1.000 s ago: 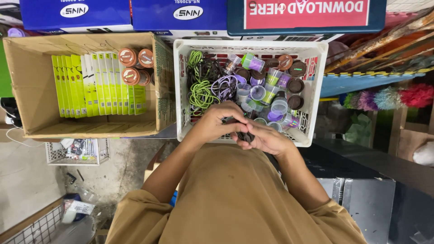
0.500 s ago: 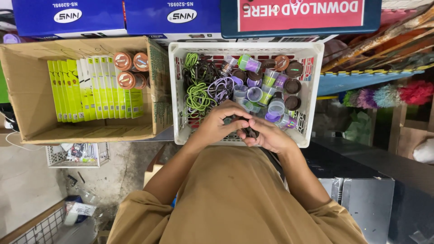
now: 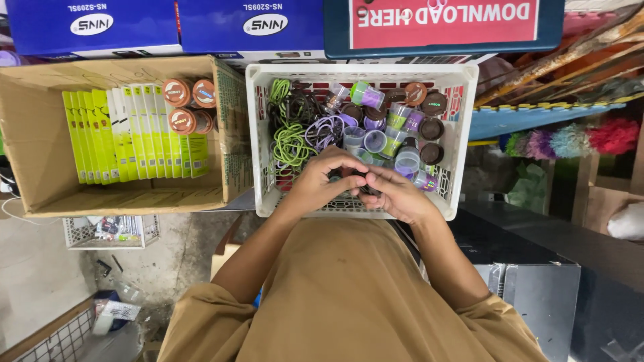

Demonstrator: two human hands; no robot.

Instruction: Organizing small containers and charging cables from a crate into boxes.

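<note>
White plastic lattice crate [image 3: 463, 134] sits directly ahead of the person, loaded with coiled green, purple and black cables [image 3: 298, 127] on its left side and small clear tubs with brown, green and purple lids [image 3: 396, 127] on its right. Both hands meet over the crate's near edge. The left hand [image 3: 322, 184] and right hand [image 3: 396, 194] are closed together around a small dark item [image 3: 362, 182], apparently a coiled black cable, though the fingers cover most of it and its kind cannot be confirmed. The item lies between the two sets of fingertips, pinched from both sides, just above the near wall of the crate and close to the nearest tubs.

Risk noted: the grip is fingertip only and the item is largely unsupported. If either hand loosens, the item would likely drop into the crate among the cables and tubs, or slip over the near edge toward the person's lap. A loose cable end could also snag the tangled coils just beyond the left hand.

Beside the crate on the left stands an open brown cardboard box [image 3: 33, 134] holding upright yellow-green flat packets [image 3: 127, 134] and several brown-lidded round tubs [image 3: 184, 107]. Blue cartons [image 3: 174, 27] line the back.
</note>
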